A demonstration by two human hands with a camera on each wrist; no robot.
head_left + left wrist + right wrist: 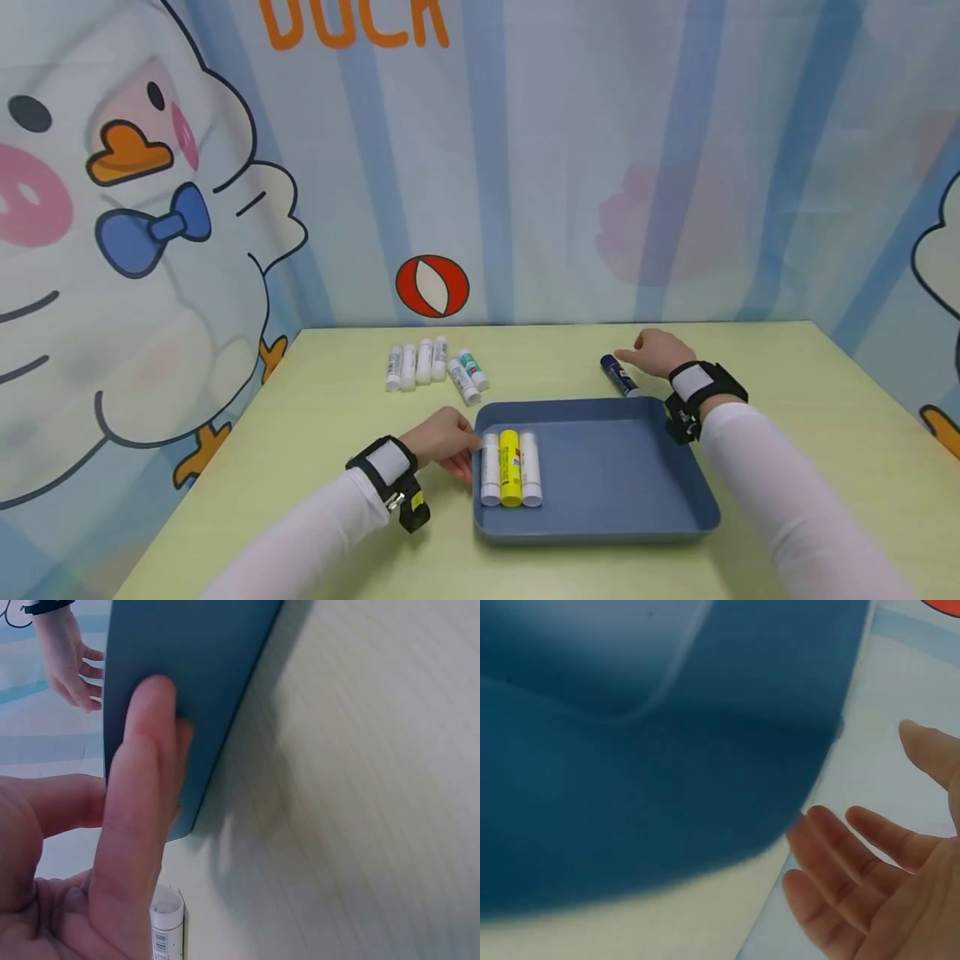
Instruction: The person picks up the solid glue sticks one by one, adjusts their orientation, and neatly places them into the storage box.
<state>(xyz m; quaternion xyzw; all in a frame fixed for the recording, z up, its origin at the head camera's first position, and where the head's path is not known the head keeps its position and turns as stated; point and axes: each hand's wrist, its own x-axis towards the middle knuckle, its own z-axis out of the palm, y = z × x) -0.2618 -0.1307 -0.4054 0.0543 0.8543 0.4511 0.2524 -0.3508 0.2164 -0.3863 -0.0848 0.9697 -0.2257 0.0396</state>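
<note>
My left hand (444,442) pinches the left wall of the blue-grey tray (622,533). In the left wrist view its fingers (135,787) lie along the tray's outer side, with the thumb at the rim. Inside the tray, a yellow glue stick (510,468) lies between two white glue sticks, one on the left (490,471) and one on the right (530,469). Beyond the tray's back rim, my right hand (660,354) is beside a dark blue glue stick (618,374). Its fingers are spread and relaxed in the right wrist view, holding nothing.
Several white glue sticks (423,362) stand in a row at the back left of the table (337,417). Beside them are another white stick (463,382) and a green-and-white one (473,368). A printed curtain (547,167) hangs behind the table.
</note>
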